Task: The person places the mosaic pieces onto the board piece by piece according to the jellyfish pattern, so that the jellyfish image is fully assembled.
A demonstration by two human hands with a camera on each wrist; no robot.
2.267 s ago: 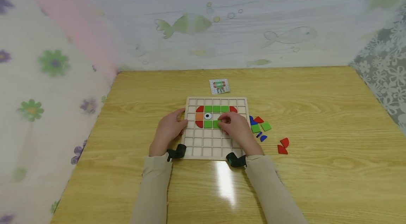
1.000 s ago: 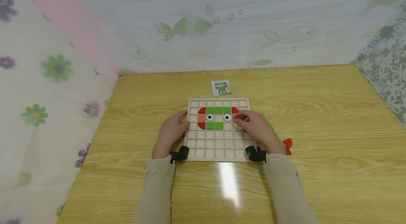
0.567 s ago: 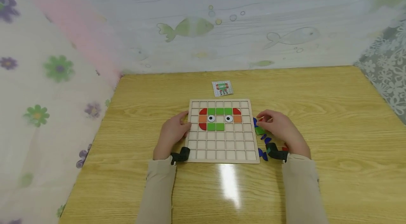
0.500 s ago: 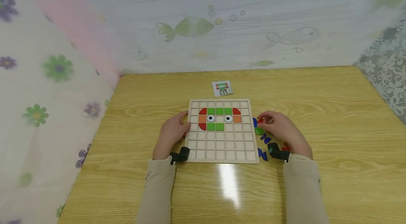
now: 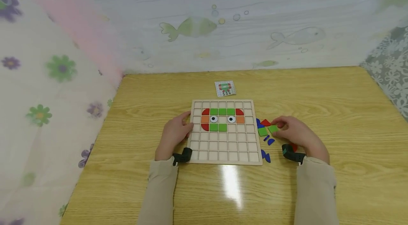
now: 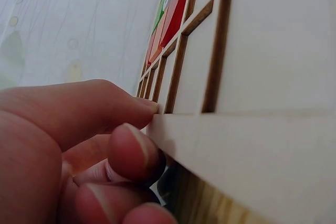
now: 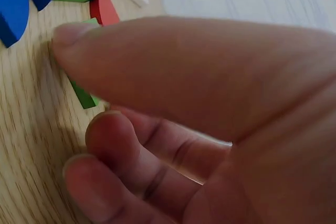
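Note:
A wooden grid board point(image 5: 223, 147) lies flat on the table with red, green, orange and eye tiles set in its upper cells. At its left edge my left hand point(image 5: 174, 133) grips the frame, the thumb on the rim in the left wrist view. Right of the board, my right hand point(image 5: 299, 134) pinches a loose green square tile point(image 5: 272, 129) between thumb and fingers. In the right wrist view the thumb hides much of that green tile point(image 7: 84, 95). Beside it lie a red quarter-round tile point(image 5: 265, 122) and another green square tile point(image 5: 262, 131).
Small blue pieces point(image 5: 271, 142) lie scattered between the board and my right hand, more near the board's lower right corner. A red piece point(image 5: 294, 147) shows partly behind the right wrist camera. A picture card point(image 5: 225, 88) with a gridded figure lies behind the board.
An eye tile and an orange tile have appeared in the board's right side cells. My right hand has left the board, passed over the red piece and come right to the loose green tile.

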